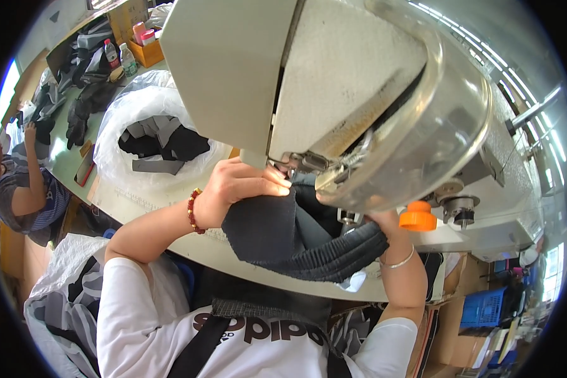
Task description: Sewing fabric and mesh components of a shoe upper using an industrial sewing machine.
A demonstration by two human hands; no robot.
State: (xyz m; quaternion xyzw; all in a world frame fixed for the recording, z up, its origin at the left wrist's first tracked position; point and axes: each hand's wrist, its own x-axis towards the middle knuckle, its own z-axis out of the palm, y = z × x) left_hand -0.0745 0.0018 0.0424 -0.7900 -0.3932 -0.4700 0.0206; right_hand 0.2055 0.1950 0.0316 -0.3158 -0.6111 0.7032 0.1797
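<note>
A dark fabric piece (261, 230) with a ribbed, gathered band (334, 259) hangs over the front of a cream sewing machine (233, 69). My left hand (236, 186) pinches its upper edge, fingertips close beside the metal presser parts (302, 162) under the machine head. On the other side, my right hand (387, 223) reaches in behind the ribbed band; its fingers are hidden by the cloth and the clear plastic guard (447, 113). Where the cloth meets the needle cannot be seen.
An orange knob (418, 217) sits right of the right hand. Left of the machine, a clear plastic bag (116, 135) holds grey and black cloth pieces. Bottles (127, 60) and an orange box (148, 53) stand farther back. Another person (28, 189) works at far left. A blue crate (482, 307) is at right.
</note>
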